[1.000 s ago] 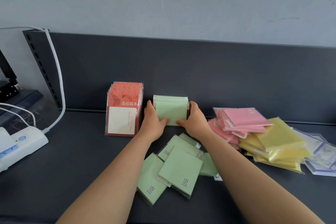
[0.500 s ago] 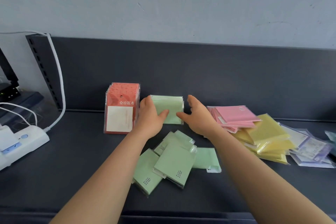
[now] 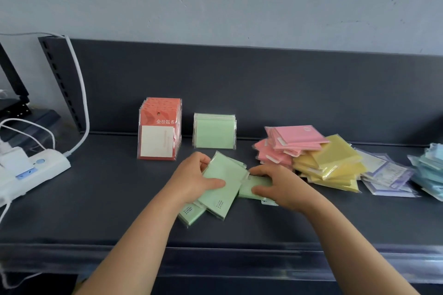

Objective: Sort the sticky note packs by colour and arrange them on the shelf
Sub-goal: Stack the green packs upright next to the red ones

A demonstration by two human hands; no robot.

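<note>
The left hand pinches a green pack on the shelf, its long axis running far-right to near-left (printed end nearest). The right hand grips a second green pack just beside it.

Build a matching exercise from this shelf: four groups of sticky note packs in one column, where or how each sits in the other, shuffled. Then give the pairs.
Things
1. red packs
2. pink pile
3. yellow pile
4. loose green packs

Places
A. in the grip of the left hand and right hand
B. lying flat, between pink and purple packs
C. standing upright, leftmost of all
D. lying flat, just right of the green row

Pairs: 1-C, 2-D, 3-B, 4-A
</note>
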